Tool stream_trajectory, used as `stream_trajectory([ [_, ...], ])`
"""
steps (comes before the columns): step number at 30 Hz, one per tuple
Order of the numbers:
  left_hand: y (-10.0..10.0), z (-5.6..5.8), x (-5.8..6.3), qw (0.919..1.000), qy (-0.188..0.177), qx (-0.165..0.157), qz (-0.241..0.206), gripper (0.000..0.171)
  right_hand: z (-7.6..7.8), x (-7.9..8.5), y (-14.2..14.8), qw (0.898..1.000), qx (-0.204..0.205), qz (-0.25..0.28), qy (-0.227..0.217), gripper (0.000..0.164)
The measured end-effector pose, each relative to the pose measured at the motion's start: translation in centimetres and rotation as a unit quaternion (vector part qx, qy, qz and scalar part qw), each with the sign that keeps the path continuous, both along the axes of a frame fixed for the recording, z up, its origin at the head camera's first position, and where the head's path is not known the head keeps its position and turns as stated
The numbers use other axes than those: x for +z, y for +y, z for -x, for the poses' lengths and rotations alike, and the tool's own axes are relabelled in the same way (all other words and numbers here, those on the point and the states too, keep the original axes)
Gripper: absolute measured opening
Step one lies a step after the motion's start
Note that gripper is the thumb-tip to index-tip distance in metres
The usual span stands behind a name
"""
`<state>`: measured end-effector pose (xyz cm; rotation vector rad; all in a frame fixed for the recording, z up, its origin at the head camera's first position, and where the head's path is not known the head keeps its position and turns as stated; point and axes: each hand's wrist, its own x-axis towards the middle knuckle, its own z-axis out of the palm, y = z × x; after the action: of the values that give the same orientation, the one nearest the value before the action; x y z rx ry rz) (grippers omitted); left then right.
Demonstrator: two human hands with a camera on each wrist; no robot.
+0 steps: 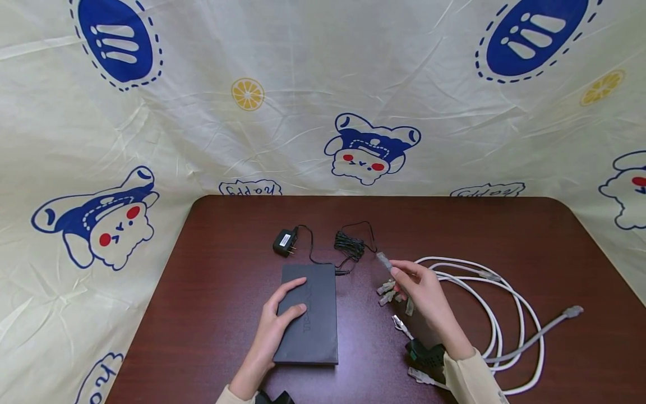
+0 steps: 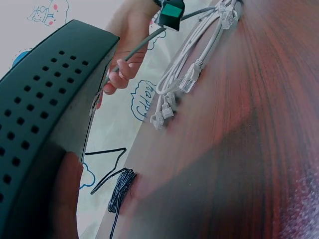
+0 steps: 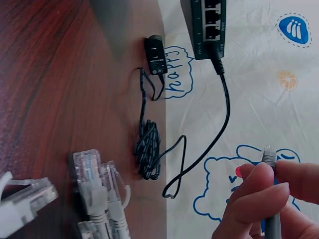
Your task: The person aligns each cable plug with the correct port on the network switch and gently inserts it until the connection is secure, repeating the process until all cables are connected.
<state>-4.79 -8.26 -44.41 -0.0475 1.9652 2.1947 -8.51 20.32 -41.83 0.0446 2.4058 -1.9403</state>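
Observation:
My left hand [image 1: 272, 322] grips a dark grey network switch [image 1: 319, 325] by its left side, thumb and a finger lying over its flat top. The vented side [image 2: 37, 107] fills the left of the left wrist view. In the right wrist view, the switch's row of ports [image 3: 213, 22] shows, with a black power lead [image 3: 219, 67] plugged in beside them. Between its fingertips my right hand [image 1: 423, 292] pinches a grey Ethernet cable [image 3: 272, 226] just behind its clear plug [image 1: 383, 261]. That plug points toward the far side, to the right of the switch and apart from it.
A black power adapter [image 1: 285, 242] and its bundled cord [image 1: 349, 246] lie behind the switch. Coiled white Ethernet cables [image 1: 522, 314] spread over the right of the brown table [image 1: 227, 235], several plugs [image 1: 387, 293] beneath my right hand. A patterned sheet [image 1: 292, 146] hangs behind.

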Motion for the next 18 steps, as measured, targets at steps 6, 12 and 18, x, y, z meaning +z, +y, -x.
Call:
stream_trajectory([
  [6,0.0,-0.1,0.0,1.0000,-0.006,-0.002,-0.002,0.045,-0.2,0.7,-0.1,1.000,0.001,0.002,0.016,0.028],
  [12,0.1,-0.1,0.0,1.0000,-0.005,-0.003,-0.002,0.045,-0.6,1.9,-0.3,0.998,0.020,-0.003,0.064,0.021],
  [18,0.1,-0.1,-0.1,1.0000,-0.001,-0.006,-0.002,0.045,-0.8,3.2,-0.4,0.991,0.033,-0.040,0.126,0.017],
])
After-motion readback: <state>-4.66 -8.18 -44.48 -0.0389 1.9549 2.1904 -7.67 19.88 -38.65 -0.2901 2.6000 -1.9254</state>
